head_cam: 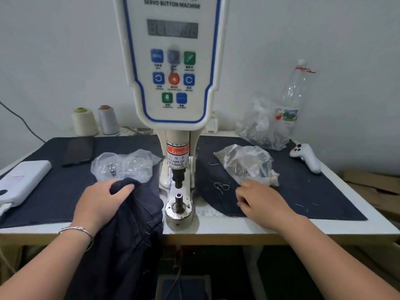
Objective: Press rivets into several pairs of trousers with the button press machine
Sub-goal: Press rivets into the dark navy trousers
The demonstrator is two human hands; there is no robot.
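Left hand (101,202) at 9 o'clock of the button press machine (173,83), fingers and thumb curled round a bunched fold of dark trousers (134,230). Trousers draped off the front edge of the bench (281,228), hanging slack below, top fold just beside the lower die (178,207) but not yet over it. Right hand (259,202) at 3 o'clock of the die, fingers loosely curled on the dark mat (313,191), near the clear bag of rivets (246,163); could not tell whether anything small was pinched. Second bag (123,164) at 10 o'clock, thread cones (95,121) further back.

Judged soft and limp cloth, fairly heavy where it hung, likely to slide off the bench if released; thicker and stiffer at seams and waistband. Best taken at a seam or pocket corner, pulled flat with both hands either side of the die, fingers kept wide of the punch (179,180). Rivets small, hard, slippery, easily dropped
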